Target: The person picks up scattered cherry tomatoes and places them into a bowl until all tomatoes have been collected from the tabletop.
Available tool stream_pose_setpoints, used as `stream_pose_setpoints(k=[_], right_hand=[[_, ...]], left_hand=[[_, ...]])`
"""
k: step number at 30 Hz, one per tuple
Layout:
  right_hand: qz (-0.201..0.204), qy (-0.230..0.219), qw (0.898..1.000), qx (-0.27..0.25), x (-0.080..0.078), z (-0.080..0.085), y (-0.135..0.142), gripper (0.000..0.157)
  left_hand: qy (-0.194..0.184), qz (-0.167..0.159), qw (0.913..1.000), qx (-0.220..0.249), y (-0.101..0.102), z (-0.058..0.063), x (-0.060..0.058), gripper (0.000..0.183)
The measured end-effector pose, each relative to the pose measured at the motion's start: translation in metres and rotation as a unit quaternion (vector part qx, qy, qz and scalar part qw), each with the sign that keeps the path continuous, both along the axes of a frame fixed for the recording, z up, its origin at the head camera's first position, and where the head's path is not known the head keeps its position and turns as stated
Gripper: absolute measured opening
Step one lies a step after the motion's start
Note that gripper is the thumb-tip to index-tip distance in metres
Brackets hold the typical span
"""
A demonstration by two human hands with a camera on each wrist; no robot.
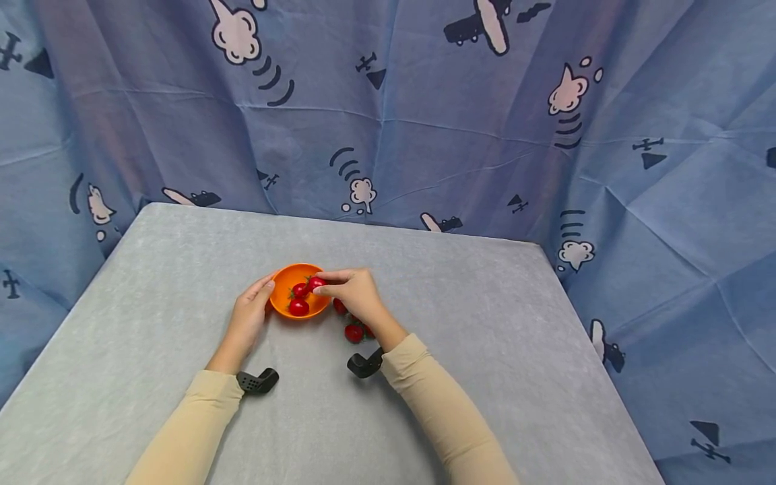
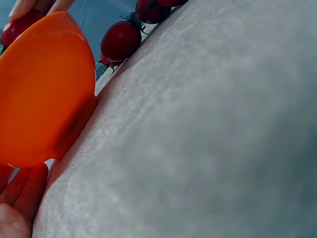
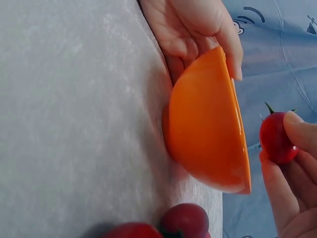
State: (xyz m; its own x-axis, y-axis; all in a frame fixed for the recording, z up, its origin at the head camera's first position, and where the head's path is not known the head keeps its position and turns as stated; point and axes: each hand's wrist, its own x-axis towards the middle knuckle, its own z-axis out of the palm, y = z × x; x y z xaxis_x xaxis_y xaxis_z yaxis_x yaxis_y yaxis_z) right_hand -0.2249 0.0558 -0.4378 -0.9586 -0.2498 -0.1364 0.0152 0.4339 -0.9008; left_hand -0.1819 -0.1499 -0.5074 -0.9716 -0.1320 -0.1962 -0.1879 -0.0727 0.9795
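Observation:
An orange bowl stands on the cloth-covered table. My left hand grips its left side, the thumb at the rim and the fingers along the outer wall. In the right wrist view a red cherry tomato with a green calyx is pinched between the thumb and fingers of my right hand. That hand is over the bowl's right rim, and the tomato is above the opening. Inside the bowl lie two other tomatoes.
Several more cherry tomatoes lie on the table just right of the bowl, partly hidden under my right wrist. A pale grey cloth covers the table. Behind it hangs a blue patterned curtain.

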Motion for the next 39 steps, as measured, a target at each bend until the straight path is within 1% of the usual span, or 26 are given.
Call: stream_pose_setpoints(k=[6, 11, 18, 22, 27, 32, 39], right_hand=[[0.005, 0.001, 1.0, 0.009, 0.001, 0.002, -0.007, 0.028], [-0.001, -0.003, 1.0, 0.011, 0.0, 0.002, -0.012, 0.028], [-0.007, -0.009, 1.0, 0.018, 0.001, 0.002, -0.019, 0.029], [-0.003, -0.009, 1.0, 0.024, 0.001, 0.001, -0.023, 0.03], [0.006, 0.004, 0.999, 0.048, 0.002, 0.001, -0.028, 0.031], [0.016, 0.021, 0.997, 0.072, 0.001, -0.001, -0.032, 0.031], [0.026, 0.027, 0.996, 0.076, 0.002, -0.004, -0.035, 0.031]], left_hand=[[0.001, 0.001, 1.0, 0.007, 0.0, 0.001, 0.0, 0.051], [0.005, 0.0, 0.9999, 0.014, 0.0, 0.003, 0.001, 0.049], [0.003, 0.002, 1.0, -0.001, 0.0, 0.002, 0.001, 0.052], [0.005, 0.003, 1.0, 0.003, 0.0, 0.002, 0.001, 0.051], [0.01, 0.003, 0.9999, 0.012, 0.001, 0.001, 0.0, 0.05], [0.011, 0.003, 0.9999, 0.01, 0.0, -0.001, 0.0, 0.051], [0.009, 0.0, 1.0, 0.005, 0.0, -0.002, 0.0, 0.05]])
